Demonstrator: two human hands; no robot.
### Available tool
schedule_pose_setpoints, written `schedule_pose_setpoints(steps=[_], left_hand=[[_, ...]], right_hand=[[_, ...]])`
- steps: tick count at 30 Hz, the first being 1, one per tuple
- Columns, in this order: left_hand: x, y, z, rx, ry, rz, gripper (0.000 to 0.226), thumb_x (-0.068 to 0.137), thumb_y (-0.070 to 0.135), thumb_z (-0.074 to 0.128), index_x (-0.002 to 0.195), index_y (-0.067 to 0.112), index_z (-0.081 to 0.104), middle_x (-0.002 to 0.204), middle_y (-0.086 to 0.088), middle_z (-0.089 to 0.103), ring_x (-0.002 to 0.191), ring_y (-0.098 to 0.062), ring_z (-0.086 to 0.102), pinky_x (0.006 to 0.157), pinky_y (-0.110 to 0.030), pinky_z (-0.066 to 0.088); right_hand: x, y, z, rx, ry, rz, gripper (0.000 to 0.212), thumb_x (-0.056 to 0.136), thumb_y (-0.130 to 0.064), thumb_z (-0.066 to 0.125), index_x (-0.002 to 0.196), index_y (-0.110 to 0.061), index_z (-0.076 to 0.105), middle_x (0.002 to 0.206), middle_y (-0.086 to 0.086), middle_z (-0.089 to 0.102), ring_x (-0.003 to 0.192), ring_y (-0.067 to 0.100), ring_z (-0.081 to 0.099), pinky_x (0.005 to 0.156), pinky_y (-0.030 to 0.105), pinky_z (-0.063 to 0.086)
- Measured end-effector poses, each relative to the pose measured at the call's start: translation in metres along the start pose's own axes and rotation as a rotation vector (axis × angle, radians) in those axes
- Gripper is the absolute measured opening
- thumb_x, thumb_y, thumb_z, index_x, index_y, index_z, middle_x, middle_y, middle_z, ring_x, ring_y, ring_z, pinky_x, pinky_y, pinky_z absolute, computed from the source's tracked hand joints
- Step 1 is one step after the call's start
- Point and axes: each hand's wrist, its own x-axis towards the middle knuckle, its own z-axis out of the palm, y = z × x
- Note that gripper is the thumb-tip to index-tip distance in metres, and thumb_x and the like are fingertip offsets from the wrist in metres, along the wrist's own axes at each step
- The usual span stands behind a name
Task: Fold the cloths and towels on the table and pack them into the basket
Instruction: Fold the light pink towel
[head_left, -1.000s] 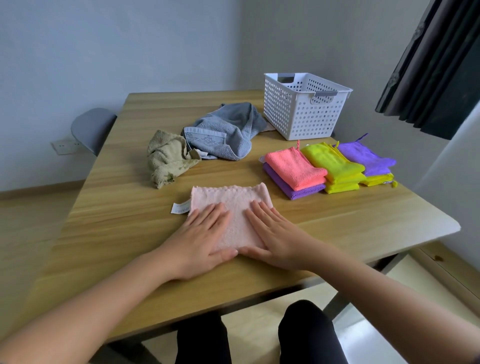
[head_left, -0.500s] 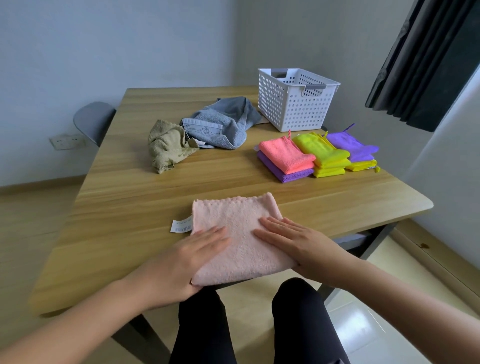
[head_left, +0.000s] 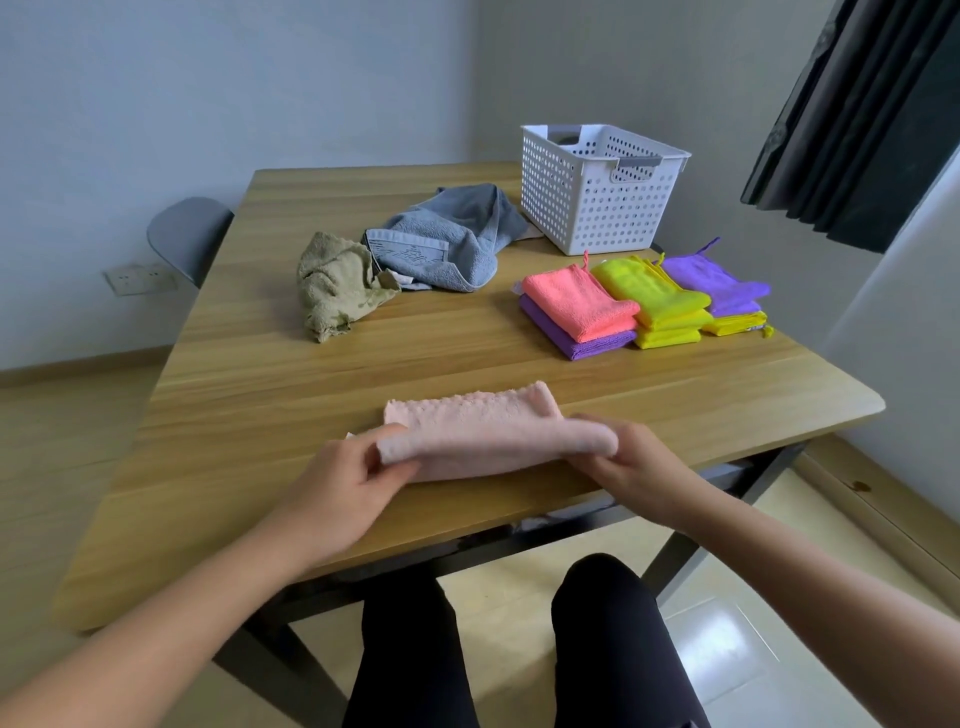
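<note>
A pale pink towel (head_left: 488, 426) lies near the front edge of the wooden table (head_left: 291, 379). My left hand (head_left: 348, 483) pinches its near left corner and my right hand (head_left: 634, 462) pinches its near right corner, lifting the near edge up and over toward the far edge. A crumpled olive cloth (head_left: 335, 286) and a crumpled blue-grey towel (head_left: 447, 239) lie at the middle back. Folded cloths sit at the right: coral (head_left: 579, 301) on purple (head_left: 576, 340), a yellow stack (head_left: 654, 301), and purple on yellow (head_left: 719, 286). The white perforated basket (head_left: 592, 208) stands at the back right.
A grey chair (head_left: 187, 234) stands past the table's left back corner. A dark curtain (head_left: 862, 119) hangs at the upper right. My legs in black trousers (head_left: 519, 644) are under the table's front edge. The wall runs close behind the basket.
My hands lay flat on the pink towel before. Now both grip its near corners and have raised the near edge, folding it away from me.
</note>
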Motion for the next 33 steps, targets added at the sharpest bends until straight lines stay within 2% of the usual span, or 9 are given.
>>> schedule_pose_setpoints(steps=[3,5,9,14,19,23,27,30,33], left_hand=[[0.015,0.004,0.005,-0.024,0.109,-0.166,0.013,0.094,0.031,0.050,0.087,0.032,0.062,0.086,-0.004,0.069,0.080,-0.015,0.063,0.067,-0.025,0.045],[0.021,0.005,0.007,-0.047,0.172,-0.238,0.027,0.094,0.037,0.048,0.085,0.016,0.063,0.077,-0.018,0.064,0.069,-0.027,0.060,0.059,-0.033,0.042],[0.037,0.010,0.016,0.054,0.305,-0.350,0.040,0.096,0.041,0.042,0.076,0.008,0.051,0.060,0.000,0.044,0.055,-0.018,0.044,0.049,-0.030,0.029],[0.060,0.009,0.026,0.352,0.343,-0.443,0.034,0.099,0.035,0.037,0.111,0.009,0.055,0.097,-0.008,0.062,0.085,-0.027,0.057,0.064,-0.033,0.043],[0.059,0.014,0.032,0.579,0.324,-0.408,0.023,0.099,0.030,0.036,0.099,0.009,0.047,0.069,0.001,0.045,0.057,-0.016,0.044,0.048,-0.029,0.031],[0.062,0.013,0.037,0.710,0.351,-0.364,0.027,0.096,0.022,0.046,0.118,0.009,0.040,0.080,-0.006,0.055,0.062,-0.024,0.050,0.050,-0.030,0.036],[0.060,0.001,0.037,0.872,0.346,-0.122,0.041,0.075,0.009,0.070,0.114,0.010,0.056,0.117,-0.013,0.055,0.097,-0.031,0.055,0.067,-0.040,0.045],[0.056,-0.003,0.035,0.910,0.287,0.079,0.017,0.075,0.005,0.074,0.088,0.014,0.069,0.099,-0.004,0.069,0.095,-0.024,0.063,0.088,-0.046,0.044],[0.045,-0.009,0.029,0.812,0.061,0.002,0.041,0.099,0.037,0.036,0.133,0.021,0.050,0.141,0.004,0.047,0.133,-0.015,0.042,0.114,-0.050,0.015]], right_hand=[[0.014,-0.014,0.000,0.073,0.070,0.207,0.035,0.096,-0.031,0.049,0.067,-0.013,0.052,0.059,-0.010,0.045,0.057,0.005,0.039,0.055,0.026,0.032],[0.025,-0.020,0.004,0.060,0.126,0.267,0.039,0.097,-0.034,0.045,0.064,-0.014,0.044,0.060,-0.005,0.040,0.057,0.008,0.036,0.056,0.030,0.028],[0.046,-0.028,0.016,-0.124,0.272,0.423,0.047,0.096,-0.043,0.040,0.058,-0.014,0.037,0.056,0.000,0.044,0.059,0.020,0.045,0.054,0.034,0.027],[0.062,-0.028,0.032,-0.524,0.359,0.460,0.040,0.097,-0.043,0.033,0.090,-0.012,0.057,0.093,0.011,0.066,0.088,0.036,0.059,0.064,0.033,0.033],[0.073,-0.024,0.035,-0.645,0.301,0.498,0.038,0.099,-0.041,0.031,0.104,-0.012,0.057,0.103,0.011,0.065,0.095,0.034,0.060,0.066,0.031,0.032],[0.078,-0.023,0.035,-0.702,0.256,0.494,0.028,0.098,-0.036,0.034,0.105,-0.013,0.047,0.100,0.010,0.065,0.094,0.034,0.061,0.064,0.031,0.031],[0.082,-0.023,0.037,-0.733,0.255,0.450,0.025,0.095,-0.024,0.039,0.119,-0.017,0.040,0.113,0.006,0.052,0.096,0.032,0.058,0.063,0.032,0.031],[0.083,-0.019,0.036,-0.874,0.236,0.314,0.030,0.093,-0.019,0.041,0.122,-0.020,0.045,0.119,0.004,0.046,0.105,0.027,0.049,0.072,0.034,0.032],[0.084,-0.012,0.028,-0.931,0.179,0.251,0.030,0.092,-0.016,0.041,0.120,-0.020,0.052,0.123,0.003,0.049,0.112,0.026,0.046,0.084,0.037,0.034]])
